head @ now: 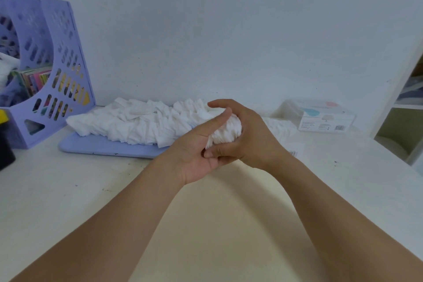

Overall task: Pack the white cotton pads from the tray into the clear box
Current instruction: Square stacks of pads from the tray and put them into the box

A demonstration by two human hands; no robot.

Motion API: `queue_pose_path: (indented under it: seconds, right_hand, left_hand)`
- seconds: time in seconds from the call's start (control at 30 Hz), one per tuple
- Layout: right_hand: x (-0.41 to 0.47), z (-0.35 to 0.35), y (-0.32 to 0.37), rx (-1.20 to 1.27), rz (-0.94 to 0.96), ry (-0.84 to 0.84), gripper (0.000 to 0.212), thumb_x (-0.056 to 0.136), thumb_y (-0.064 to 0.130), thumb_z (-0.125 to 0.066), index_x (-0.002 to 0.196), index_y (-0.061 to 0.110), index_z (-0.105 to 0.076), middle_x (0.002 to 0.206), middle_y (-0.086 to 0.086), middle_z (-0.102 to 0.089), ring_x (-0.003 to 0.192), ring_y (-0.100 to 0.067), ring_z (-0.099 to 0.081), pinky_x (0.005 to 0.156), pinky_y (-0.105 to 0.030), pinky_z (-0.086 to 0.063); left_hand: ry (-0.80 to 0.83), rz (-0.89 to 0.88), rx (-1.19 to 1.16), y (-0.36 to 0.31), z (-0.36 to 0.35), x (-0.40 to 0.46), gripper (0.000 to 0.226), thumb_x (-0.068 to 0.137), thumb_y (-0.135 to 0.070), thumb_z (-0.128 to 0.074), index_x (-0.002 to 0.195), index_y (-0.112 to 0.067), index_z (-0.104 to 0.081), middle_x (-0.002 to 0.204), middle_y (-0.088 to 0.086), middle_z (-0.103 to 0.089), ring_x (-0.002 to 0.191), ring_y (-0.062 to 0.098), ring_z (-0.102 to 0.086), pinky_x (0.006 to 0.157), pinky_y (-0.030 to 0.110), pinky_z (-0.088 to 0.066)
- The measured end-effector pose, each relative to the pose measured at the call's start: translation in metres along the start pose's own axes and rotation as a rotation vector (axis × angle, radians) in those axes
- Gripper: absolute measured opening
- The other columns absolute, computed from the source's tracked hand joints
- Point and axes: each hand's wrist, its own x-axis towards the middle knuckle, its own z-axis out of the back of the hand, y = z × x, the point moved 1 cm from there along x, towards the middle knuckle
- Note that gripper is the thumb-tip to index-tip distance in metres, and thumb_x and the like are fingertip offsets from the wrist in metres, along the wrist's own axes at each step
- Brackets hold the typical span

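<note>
Both hands meet over the surface (68, 190): the left hand (199, 151) and right hand (247, 135) together clasp a stack of cotton pads (225, 131). More pads (137, 121) heap on the lilac tray (103, 144); the clear box (325, 117) sits right.

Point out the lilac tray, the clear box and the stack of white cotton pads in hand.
Lilac plastic tray (96, 145): head view, bare front rim.
Clear plastic box (326, 119): head view, labelled front wall.
Stack of white cotton pads (225, 131): head view, exposed edges between both hands.
</note>
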Motion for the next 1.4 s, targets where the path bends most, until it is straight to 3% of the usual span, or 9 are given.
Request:
queue_pose_path:
  seconds: [0.23, 0.37, 0.63, 0.77, 0.83, 0.9, 1.0, 1.2, 1.4]
  right_hand:
    - [-0.002, -0.001, -0.001, -0.063, 0.009, 0.172, 0.103, 0.063, 0.033, -0.094, 0.148, 0.039, -0.037, 0.130, 0.014, -0.054, 0.127, -0.004, -0.054, 0.109, -0.029, -0.044]
    - [-0.002, 0.003, 0.004, -0.076, 0.060, 0.080, 0.098, 0.071, 0.021, -0.093, 0.151, 0.031, -0.037, 0.140, 0.010, -0.050, 0.134, 0.004, -0.044, 0.102, -0.005, -0.035]
    - [-0.003, -0.005, 0.009, 0.008, 0.007, 0.136, 0.101, 0.081, 0.008, -0.081, 0.156, 0.041, -0.021, 0.139, 0.005, -0.052, 0.125, 0.001, -0.055, 0.100, -0.022, -0.050]
    - [-0.004, -0.004, 0.008, -0.104, 0.031, 0.124, 0.097, 0.080, 0.015, -0.082, 0.156, 0.039, -0.026, 0.134, 0.008, -0.057, 0.119, -0.001, -0.059, 0.107, -0.034, -0.048]
    - [-0.003, 0.001, 0.007, -0.243, 0.077, 0.120, 0.094, 0.075, 0.029, -0.085, 0.153, 0.039, -0.033, 0.132, 0.012, -0.056, 0.117, -0.001, -0.058, 0.109, -0.041, -0.047]
    - [-0.002, 0.004, 0.007, -0.355, 0.112, 0.097, 0.090, 0.070, 0.039, -0.085, 0.149, 0.041, -0.041, 0.132, 0.016, -0.051, 0.117, -0.004, -0.055, 0.098, -0.038, -0.052]
    - [-0.001, 0.000, 0.009, -0.411, 0.122, 0.076, 0.084, 0.067, 0.045, -0.081, 0.145, 0.042, -0.047, 0.128, 0.014, -0.048, 0.113, -0.008, -0.053, 0.091, -0.032, -0.052]
    - [-0.001, -0.001, 0.010, -0.239, 0.060, -0.025, 0.051, 0.084, 0.026, -0.073, 0.133, 0.029, -0.061, 0.114, 0.007, -0.058, 0.103, -0.005, -0.059, 0.086, -0.021, -0.050]
    - [0.005, 0.009, 0.004, 0.018, -0.158, -0.083, 0.043, 0.079, 0.036, -0.061, 0.122, 0.037, -0.062, 0.119, 0.006, -0.065, 0.110, -0.017, -0.065, 0.092, -0.042, -0.056]
  left_hand:
    - [-0.015, -0.007, 0.034, 0.001, -0.003, -0.001, 0.056, 0.073, -0.023, -0.078, 0.127, -0.018, -0.065, 0.117, 0.001, -0.072, 0.108, 0.015, -0.071, 0.072, 0.025, -0.059]
    - [-0.018, -0.025, 0.008, -0.001, -0.004, -0.001, 0.042, 0.086, -0.018, -0.072, 0.127, -0.014, -0.065, 0.113, 0.003, -0.075, 0.101, 0.017, -0.074, 0.075, 0.028, -0.061]
    - [0.023, -0.018, -0.098, 0.002, -0.004, 0.002, 0.017, 0.094, -0.016, -0.058, 0.109, -0.019, -0.067, 0.099, 0.002, -0.075, 0.091, 0.018, -0.075, 0.075, 0.033, -0.060]
    - [-0.004, -0.028, 0.011, 0.003, 0.000, 0.005, 0.020, 0.094, -0.011, -0.055, 0.098, -0.016, -0.075, 0.097, 0.003, -0.075, 0.089, 0.015, -0.074, 0.078, 0.030, -0.058]
    - [-0.091, -0.094, 0.172, 0.004, 0.001, 0.009, 0.028, 0.091, -0.012, -0.061, 0.118, -0.011, -0.069, 0.110, 0.007, -0.075, 0.101, 0.016, -0.073, 0.086, 0.032, -0.057]
    - [-0.189, -0.184, 0.319, 0.008, 0.001, 0.012, 0.052, 0.082, -0.017, -0.069, 0.133, -0.015, -0.058, 0.116, 0.007, -0.074, 0.107, 0.018, -0.072, 0.090, 0.036, -0.057]
    - [-0.239, -0.259, 0.374, 0.008, 0.002, 0.012, 0.042, 0.091, -0.015, -0.066, 0.131, -0.019, -0.055, 0.116, 0.007, -0.074, 0.105, 0.015, -0.072, 0.089, 0.038, -0.057]
    - [-0.098, -0.178, 0.211, 0.004, 0.000, 0.011, 0.021, 0.094, -0.022, -0.057, 0.114, -0.016, -0.063, 0.099, 0.004, -0.072, 0.093, 0.015, -0.072, 0.073, 0.033, -0.058]
    - [-0.039, -0.132, -0.038, 0.004, 0.005, 0.015, 0.041, 0.099, -0.017, -0.043, 0.136, -0.007, -0.057, 0.138, 0.019, -0.061, 0.119, 0.030, -0.064, 0.094, 0.044, -0.055]
